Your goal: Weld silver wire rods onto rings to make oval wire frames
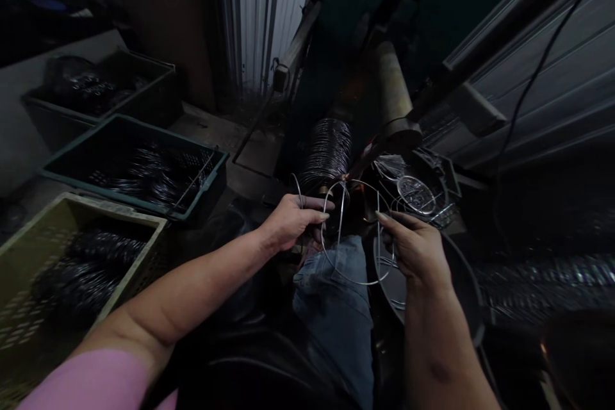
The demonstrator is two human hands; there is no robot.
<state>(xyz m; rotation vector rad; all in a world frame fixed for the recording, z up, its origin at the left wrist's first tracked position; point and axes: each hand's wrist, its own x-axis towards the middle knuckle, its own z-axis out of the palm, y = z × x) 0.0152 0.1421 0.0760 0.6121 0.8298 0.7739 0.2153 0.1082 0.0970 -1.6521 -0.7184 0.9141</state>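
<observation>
Thumb and fingers of the left hand (pixel 291 218) are drawn together at the near-left edge of a bent wire frame (pixel 341 214), a ring crossed by straight wires. The right hand (pixel 420 243) pinches the frame's other side between thumb and fingertips, so the frame hangs between both hands, its lower curve in front of a denim trouser leg (pixel 336 307). The left arm slants up from lower left, pink sleeve (pixel 96 378) at its upper part, with the wrist nearly straight and the fingers pointing right. The right forearm rises from lower right, bare, the hand turned inward toward its partner. A thin wire loop also curves up by the left fingers; where it leads is unclear.

Just beyond the grip, a thick stack of wire rings (pixel 331 147) sits below a machine's pale cylinder (pixel 394 80).

Left of the grip stand three crates. Nearest the person, the yellow crate (pixel 139 266) holds dark bundled wire pieces; behind it, the green crate (pixel 218 173) holds shiny wires, with a thin rod lying across its right end. Farthest back, a dark crate (pixel 163 80) holds metal pieces too dim to make out. Beyond and right of the right hand, a basin (pixel 442 170) holds wire parts and rings. A round tub (pixel 473 275), partly behind the right forearm, contains curved wires.
</observation>
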